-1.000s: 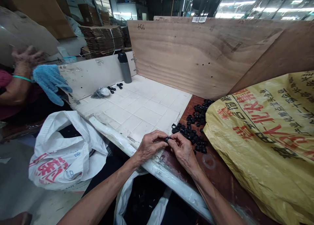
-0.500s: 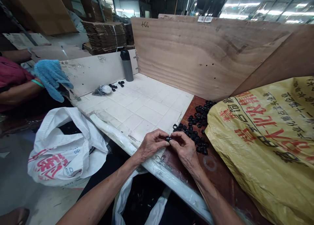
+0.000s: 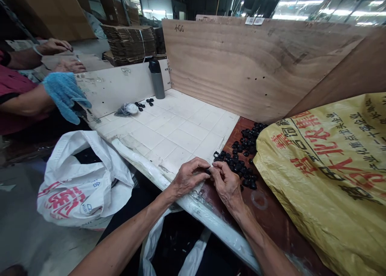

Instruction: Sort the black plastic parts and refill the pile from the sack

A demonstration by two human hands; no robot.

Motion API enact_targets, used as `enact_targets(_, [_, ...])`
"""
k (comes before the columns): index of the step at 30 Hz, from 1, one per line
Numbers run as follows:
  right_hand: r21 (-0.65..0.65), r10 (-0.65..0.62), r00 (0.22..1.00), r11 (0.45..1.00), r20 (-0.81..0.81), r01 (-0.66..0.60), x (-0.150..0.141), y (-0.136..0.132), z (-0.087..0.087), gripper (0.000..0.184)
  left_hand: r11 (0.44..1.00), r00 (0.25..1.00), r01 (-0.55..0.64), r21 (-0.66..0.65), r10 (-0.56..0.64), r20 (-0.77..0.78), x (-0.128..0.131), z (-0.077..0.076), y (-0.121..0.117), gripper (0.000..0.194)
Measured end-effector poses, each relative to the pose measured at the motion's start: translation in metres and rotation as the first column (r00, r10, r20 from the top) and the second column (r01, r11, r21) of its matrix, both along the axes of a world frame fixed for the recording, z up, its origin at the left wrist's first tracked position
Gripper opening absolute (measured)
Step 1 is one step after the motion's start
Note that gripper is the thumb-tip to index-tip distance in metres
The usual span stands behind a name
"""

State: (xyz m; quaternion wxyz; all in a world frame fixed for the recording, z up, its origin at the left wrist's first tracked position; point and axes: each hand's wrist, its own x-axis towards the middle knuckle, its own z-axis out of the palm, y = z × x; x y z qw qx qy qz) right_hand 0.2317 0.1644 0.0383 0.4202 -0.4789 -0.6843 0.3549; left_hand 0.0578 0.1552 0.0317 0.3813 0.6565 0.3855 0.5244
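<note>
My left hand [image 3: 190, 175] and my right hand [image 3: 224, 181] meet fingertip to fingertip above the near edge of the table. Between them is a small black plastic part [image 3: 208, 171], mostly covered by the fingers; its exact kind cannot be made out. Left thumb and fingers pinch it from one side, and the right thumb and forefinger close on it from the other. Just beyond my right hand lies a loose pile of small black plastic parts [image 3: 238, 165] on the reddish-brown board [image 3: 271, 211], some of them ring-shaped.
A yellow woven sack [image 3: 325, 179] lies at the right. White tiles [image 3: 181, 131] cover the middle; a grey flask [image 3: 157, 81] stands at the back. A wooden panel [image 3: 241, 67] walls the far side. At lower left sits a white bag [image 3: 87, 187]; a co-worker's arm [image 3: 33, 101] is beyond.
My right fingers have shifted over the small black part, hiding more of it. The co-worker's hands have come into view over the cardboard at the left.
</note>
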Motion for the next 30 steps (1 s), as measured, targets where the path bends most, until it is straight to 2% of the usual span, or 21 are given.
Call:
enact_targets(4, [0.044, 0.102, 0.994, 0.994, 0.025, -0.103, 0.003, -0.0003, 0.005, 0.022, 0.997, 0.997, 0.005, -0.072, 0.001, 0.077, -0.0004, -0.0008, -0.0002, 0.02])
enact_targets(6, [0.053, 0.118, 0.991, 0.991, 0.058, -0.121, 0.0041, 0.0012, 0.0043, 0.019, 0.998, 0.998, 0.003, -0.06, 0.001, 0.06, -0.0012, -0.0019, -0.0002, 0.02])
enact_targets(9, [0.065, 0.06, 0.989, 0.995, 0.138, -0.069, 0.0037, 0.0024, 0.0018, 0.035, 1.0, 1.0, 0.005, 0.02, -0.004, -0.029, -0.0022, -0.0031, 0.0001, 0.019])
enact_targets(11, [0.068, 0.031, 0.986, 0.997, 0.163, -0.042, 0.0031, 0.002, 0.0016, 0.041, 1.0, 0.999, 0.006, 0.023, -0.005, -0.044, -0.0022, -0.0028, 0.0001, 0.019])
enact_targets(15, [0.115, 0.082, 0.991, 0.989, 0.109, -0.095, 0.0033, 0.0007, 0.0046, 0.02, 0.998, 1.0, 0.007, -0.057, -0.006, 0.019, -0.0014, -0.0005, -0.001, 0.018])
enact_targets(17, [0.124, 0.07, 0.99, 0.989, 0.122, -0.085, 0.0041, 0.0011, 0.0047, 0.022, 0.999, 1.0, 0.007, -0.046, -0.007, 0.01, -0.0013, 0.0003, -0.0017, 0.018])
enact_targets(20, [0.077, 0.032, 0.987, 0.996, 0.159, -0.045, 0.0055, 0.0022, 0.0027, 0.034, 0.999, 1.0, -0.005, -0.037, 0.004, -0.006, -0.0015, 0.0001, -0.0019, 0.019])
enact_targets(23, [0.106, 0.055, 0.987, 0.992, 0.15, -0.071, 0.0069, 0.0024, 0.002, 0.029, 0.998, 1.0, -0.012, -0.066, 0.013, 0.01, -0.0016, -0.002, -0.0012, 0.02])
enact_targets(26, [0.128, 0.034, 0.985, 0.99, 0.168, -0.055, 0.0082, 0.0019, 0.0028, 0.034, 0.996, 0.999, -0.025, -0.082, 0.027, 0.027, -0.0013, -0.0045, -0.0003, 0.022])
enact_targets(30, [0.143, 0.089, 0.988, 0.984, 0.123, -0.106, 0.0087, 0.0017, 0.003, 0.018, 0.995, 0.999, -0.009, -0.096, 0.014, 0.051, -0.0011, -0.0052, -0.0007, 0.021])
